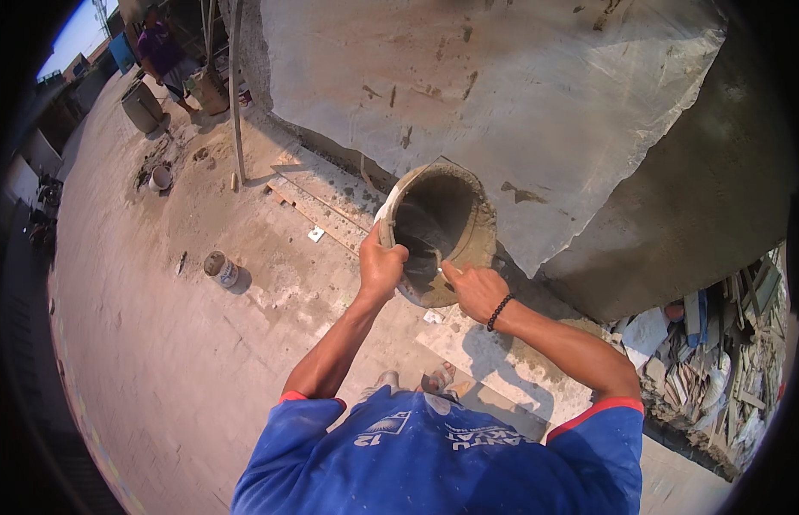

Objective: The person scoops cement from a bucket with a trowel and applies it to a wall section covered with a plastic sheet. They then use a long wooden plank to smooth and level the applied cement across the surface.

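Observation:
A mortar-smeared bucket is tilted in front of me, its mouth facing up toward me and grey wet residue coating its inside. My left hand is closed on the left side of its rim, thumb over the edge. At the near right of the mouth, my right hand is closed round a tool whose thin pale shank reaches into the bucket. The rest of that tool is hidden by my fingers and the bucket's shade; it may be a trowel. A dark beaded bracelet circles my right wrist.
Beyond the bucket a plastic sheet covers part of a grey wall. Wooden boards lie along its base. A small pail stands at left, debris at right. Another person stands far left beside a barrel.

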